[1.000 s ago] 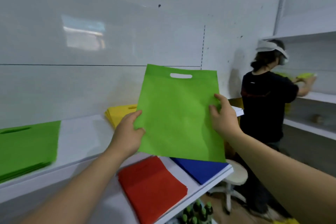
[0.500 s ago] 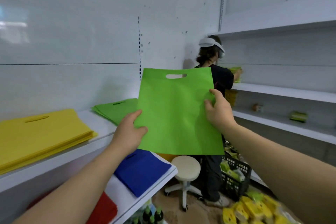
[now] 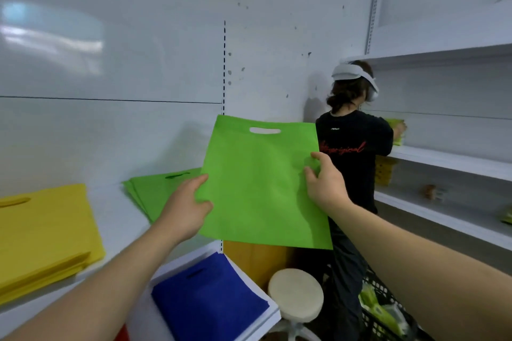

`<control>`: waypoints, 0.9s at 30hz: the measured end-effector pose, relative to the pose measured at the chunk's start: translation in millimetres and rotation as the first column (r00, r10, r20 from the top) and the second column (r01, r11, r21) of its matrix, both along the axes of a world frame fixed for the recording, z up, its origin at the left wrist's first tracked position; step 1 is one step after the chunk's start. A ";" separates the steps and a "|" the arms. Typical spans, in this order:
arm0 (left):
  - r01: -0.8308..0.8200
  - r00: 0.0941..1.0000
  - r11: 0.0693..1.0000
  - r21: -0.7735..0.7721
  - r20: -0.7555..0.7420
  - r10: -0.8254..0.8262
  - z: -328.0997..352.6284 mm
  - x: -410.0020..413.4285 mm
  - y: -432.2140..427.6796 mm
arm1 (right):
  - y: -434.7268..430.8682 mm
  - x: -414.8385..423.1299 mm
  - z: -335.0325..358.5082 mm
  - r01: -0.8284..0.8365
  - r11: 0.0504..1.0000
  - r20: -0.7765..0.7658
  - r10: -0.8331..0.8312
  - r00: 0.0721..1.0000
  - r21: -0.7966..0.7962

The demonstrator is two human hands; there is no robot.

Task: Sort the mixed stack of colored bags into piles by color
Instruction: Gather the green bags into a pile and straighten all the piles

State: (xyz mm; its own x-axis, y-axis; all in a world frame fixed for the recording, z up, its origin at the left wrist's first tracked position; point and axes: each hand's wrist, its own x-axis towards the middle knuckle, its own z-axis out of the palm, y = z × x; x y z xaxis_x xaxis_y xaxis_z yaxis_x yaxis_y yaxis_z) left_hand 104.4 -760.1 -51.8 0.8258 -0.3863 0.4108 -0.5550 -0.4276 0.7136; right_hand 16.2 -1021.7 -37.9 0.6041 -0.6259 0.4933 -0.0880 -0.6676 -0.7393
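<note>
Nearest, low in the view: both forearms reach forward from the bottom corners. Between them sits a lower shelf, white, with a blue pile lying flat on it. A red sliver shows at the bottom edge, left of the blue; cannot tell what it is. Right of the shelf end stands a round cream stool.

Left hand: grips the left edge of the green bag, thumb on the near face, the other fingers hidden behind the fabric.
Right hand: pinches the right edge of the same bag, fingers curled onto the near face.

Green bag: held in the air between both hands, upright, slightly tilted, handle cut-out at the top. It hangs over the end of the lower shelf, not touching any pile.

Upper shelf, behind and left: yellow pile at the left, green pile to its right, well apart. The held bag covers the green pile's right part.

Below the bag, against the wall: a brown panel. Floor at right: black basket with yellow-green packets.

Farther, at the right: another person, dark shirt, white headset, back turned, reaching to the side shelves. Small items there are too blurred to name.
</note>
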 end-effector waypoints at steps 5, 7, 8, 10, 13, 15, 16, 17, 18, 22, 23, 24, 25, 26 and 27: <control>-0.096 0.995 0.995 0.020 0.001 0.096 1.9 39.0 -7.2 | -12.9 64.9 7.1 -0.085 0.996 -0.019 0.084 0.996 -0.037; -0.152 0.988 0.987 0.048 0.010 0.151 -0.8 48.6 -3.0 | -12.4 91.4 3.4 -0.139 0.990 -0.047 0.138 0.989 -0.036; -0.181 0.983 0.981 0.068 0.020 0.180 -2.3 53.5 0.0 | -11.3 104.8 1.0 -0.171 0.984 -0.055 0.169 0.984 -0.038; -0.240 0.971 0.964 0.113 0.029 0.238 -5.2 61.2 5.9 | -6.5 128.6 -3.0 -0.231 0.972 -0.077 0.227 0.971 -0.049; -0.327 0.944 0.929 0.174 0.028 0.328 -11.5 67.4 13.3 | 3.2 160.8 -8.4 -0.323 0.945 -0.138 0.312 0.940 -0.057; -0.382 0.923 0.898 0.221 0.031 0.385 -16.7 67.7 16.8 | 8.8 179.8 -12.7 -0.382 0.923 -0.170 0.369 0.914 -0.047; -0.406 0.911 0.879 0.249 0.028 0.412 -19.7 68.0 18.4 | 11.1 189.5 -14.7 -0.410 0.911 -0.180 0.397 0.900 -0.041; -0.426 0.899 0.862 0.276 0.023 0.437 -22.4 68.4 20.2 | 12.9 197.5 -17.0 -0.438 0.898 -0.189 0.423 0.886 -0.042; -0.445 0.887 0.844 0.300 0.019 0.461 -25.2 68.7 22.1 | 14.4 205.3 -19.8 -0.465 0.884 -0.199 0.449 0.871 -0.043; -0.501 0.843 0.783 0.369 0.004 0.538 -31.8 63.7 26.6 | 14.5 230.7 -27.6 -0.557 0.829 -0.301 0.521 0.799 -0.046; -0.485 0.847 0.788 0.379 -0.019 0.531 -31.6 58.7 25.2 | 12.1 234.8 -30.0 -0.582 0.813 -0.349 0.536 0.769 -0.033; -0.454 0.856 0.797 0.398 -0.052 0.514 -31.1 52.9 23.5 | 10.2 239.3 -33.0 -0.606 0.795 -0.387 0.557 0.735 -0.007; -0.413 0.871 0.807 0.421 -0.076 0.485 -29.1 46.1 22.7 | 8.3 240.7 -35.5 -0.619 0.785 -0.416 0.569 0.710 0.017; -0.391 0.876 0.796 0.462 -0.080 0.476 -27.9 40.0 20.4 | 6.3 242.5 -38.7 -0.634 0.772 -0.433 0.585 0.686 0.040; -0.384 0.875 0.773 0.505 -0.068 0.479 -29.1 35.9 17.6 | 3.5 243.4 -42.6 -0.647 0.761 -0.435 0.600 0.671 0.053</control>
State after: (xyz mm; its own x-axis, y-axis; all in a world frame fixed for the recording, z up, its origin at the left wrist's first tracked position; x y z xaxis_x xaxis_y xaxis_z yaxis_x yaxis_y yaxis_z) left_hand 140.3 -742.6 -80.9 0.9920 -0.0740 0.1021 -0.1115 -0.8933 0.4353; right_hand 259.7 -1018.2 -80.4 0.9891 0.0076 0.1472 0.1041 -0.7428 -0.6614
